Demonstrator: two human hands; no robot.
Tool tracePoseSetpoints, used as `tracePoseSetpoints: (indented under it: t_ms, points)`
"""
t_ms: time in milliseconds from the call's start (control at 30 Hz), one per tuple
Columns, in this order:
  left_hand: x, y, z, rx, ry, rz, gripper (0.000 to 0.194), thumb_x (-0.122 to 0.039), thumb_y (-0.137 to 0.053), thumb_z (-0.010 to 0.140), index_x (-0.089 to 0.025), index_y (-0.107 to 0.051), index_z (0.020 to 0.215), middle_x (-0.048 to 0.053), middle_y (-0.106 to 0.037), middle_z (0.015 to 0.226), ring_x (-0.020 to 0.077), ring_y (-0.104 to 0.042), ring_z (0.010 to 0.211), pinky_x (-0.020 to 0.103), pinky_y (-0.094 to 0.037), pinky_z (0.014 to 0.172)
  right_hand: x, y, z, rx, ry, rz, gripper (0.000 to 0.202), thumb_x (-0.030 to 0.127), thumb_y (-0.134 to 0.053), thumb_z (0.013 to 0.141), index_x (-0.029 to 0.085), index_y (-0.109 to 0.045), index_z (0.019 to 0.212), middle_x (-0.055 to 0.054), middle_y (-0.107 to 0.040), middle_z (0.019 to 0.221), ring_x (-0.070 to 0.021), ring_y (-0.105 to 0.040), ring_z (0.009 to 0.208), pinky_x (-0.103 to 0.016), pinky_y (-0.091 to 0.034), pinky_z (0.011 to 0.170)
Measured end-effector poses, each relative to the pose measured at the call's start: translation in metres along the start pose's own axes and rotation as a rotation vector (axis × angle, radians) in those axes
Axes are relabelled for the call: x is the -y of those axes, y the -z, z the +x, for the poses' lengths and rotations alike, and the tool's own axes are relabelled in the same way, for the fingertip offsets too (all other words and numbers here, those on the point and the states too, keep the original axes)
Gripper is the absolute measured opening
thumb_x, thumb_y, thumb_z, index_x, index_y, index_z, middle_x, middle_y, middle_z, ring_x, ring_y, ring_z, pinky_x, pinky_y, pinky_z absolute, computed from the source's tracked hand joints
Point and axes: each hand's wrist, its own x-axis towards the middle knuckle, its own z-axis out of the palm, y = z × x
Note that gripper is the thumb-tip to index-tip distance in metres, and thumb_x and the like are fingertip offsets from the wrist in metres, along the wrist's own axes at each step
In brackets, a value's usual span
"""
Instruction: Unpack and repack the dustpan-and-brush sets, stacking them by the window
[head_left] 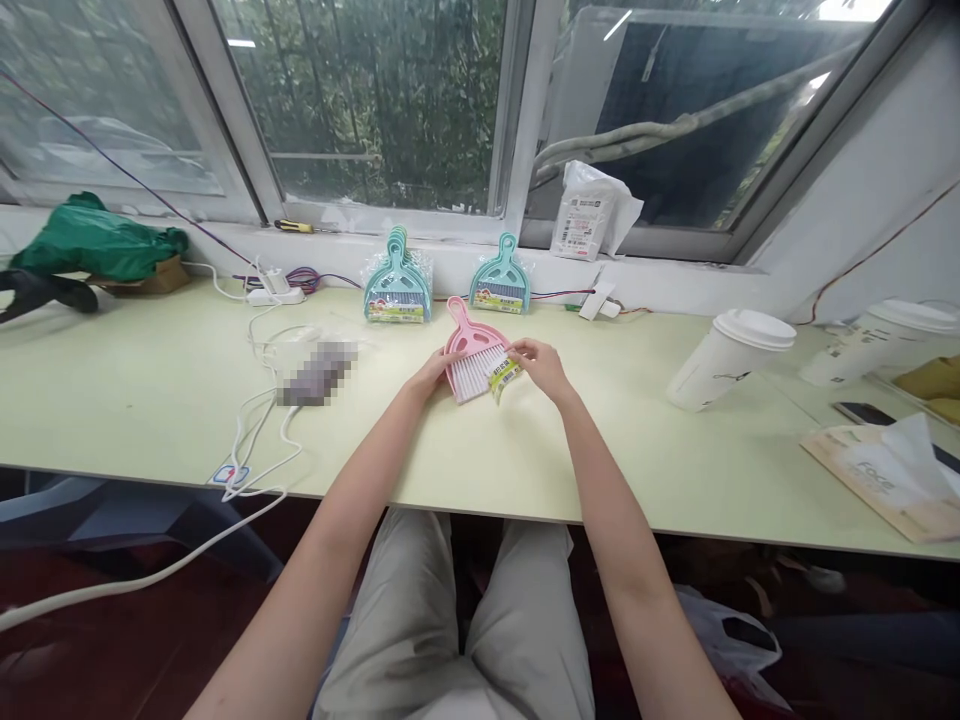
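A pink dustpan (464, 325) with a white-bristled brush (472, 374) in it is held over the pale green table, its handle pointing toward the window. My left hand (433, 371) grips the dustpan's left edge. At the right side, my right hand (543, 366) pinches a yellow-green label (504, 371), which hangs at an angle over the right part of the bristles. Behind them, two packs of teal dustpan sets, a left one (397, 280) and a right one (501, 277), stand against the wall below the window.
White cables and a blurred-out object (318, 374) lie at the left, near a power strip (274, 289). To the right stand white lidded cups (729, 358), with a paper packet (885, 475) near the front edge. A tissue pack (582, 222) sits on the sill.
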Motion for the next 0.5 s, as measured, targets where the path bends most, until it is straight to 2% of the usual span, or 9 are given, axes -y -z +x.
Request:
tracePoseSetpoints:
  t_ms: [100,233,300,367,433,500]
  points:
    - [0.001,-0.003,-0.002,0.06,0.012,0.038,0.051,-0.032,-0.08,0.063,-0.013,-0.065,0.107,0.013,-0.071,0.104,0.0287,-0.067,0.097,0.043,-0.05,0.093,-0.02,-0.007,0.004,-0.178,-0.131,-0.296,0.013,0.034,-0.058,0.082,0.027,-0.068,0.087,0.0,-0.071,0.087,-0.0179,-0.061,0.075,-0.031,-0.044,0.073]
    - [0.004,-0.009,-0.003,0.138,-0.008,0.075,0.057,-0.023,-0.082,0.057,-0.011,-0.064,0.109,0.014,-0.069,0.11,0.0288,-0.066,0.099,0.045,-0.047,0.096,-0.029,-0.013,0.003,-0.204,-0.147,-0.455,0.013,0.031,-0.056,0.084,0.028,-0.068,0.09,-0.001,-0.071,0.089,-0.0199,-0.061,0.083,-0.03,-0.043,0.075]
    - [0.004,-0.012,-0.003,0.159,-0.025,0.09,0.062,-0.015,-0.082,0.052,-0.012,-0.063,0.11,0.014,-0.068,0.111,0.0296,-0.065,0.101,0.046,-0.047,0.097,-0.027,-0.015,0.001,-0.192,-0.136,-0.483,0.013,0.031,-0.056,0.085,0.028,-0.067,0.091,-0.002,-0.07,0.088,-0.0208,-0.061,0.085,-0.031,-0.043,0.078]
    - [0.002,-0.016,-0.005,0.157,-0.046,0.096,0.064,-0.01,-0.081,0.049,-0.012,-0.063,0.111,0.013,-0.068,0.111,0.0303,-0.064,0.103,0.045,-0.047,0.097,-0.023,-0.018,-0.001,-0.234,-0.112,-0.491,0.016,0.031,-0.055,0.085,0.027,-0.066,0.096,-0.005,-0.069,0.094,-0.0225,-0.06,0.092,-0.034,-0.043,0.084]
    - [0.001,-0.019,-0.006,0.139,-0.073,0.078,0.064,-0.011,-0.08,0.05,-0.012,-0.063,0.112,0.013,-0.069,0.111,0.0308,-0.063,0.105,0.045,-0.047,0.096,-0.02,-0.022,-0.002,-0.382,-0.083,-0.455,0.029,0.035,-0.058,0.083,0.025,-0.06,0.11,-0.008,-0.064,0.112,-0.0258,-0.054,0.11,-0.04,-0.041,0.093]
    - [0.001,-0.021,-0.008,0.107,-0.115,0.043,0.065,-0.013,-0.081,0.051,-0.013,-0.062,0.114,0.012,-0.068,0.112,0.0311,-0.062,0.107,0.044,-0.048,0.095,-0.02,-0.028,-0.003,-0.552,-0.105,-0.306,0.048,0.041,-0.061,0.08,0.024,-0.05,0.124,-0.012,-0.053,0.13,-0.0275,-0.044,0.125,-0.043,-0.041,0.097]
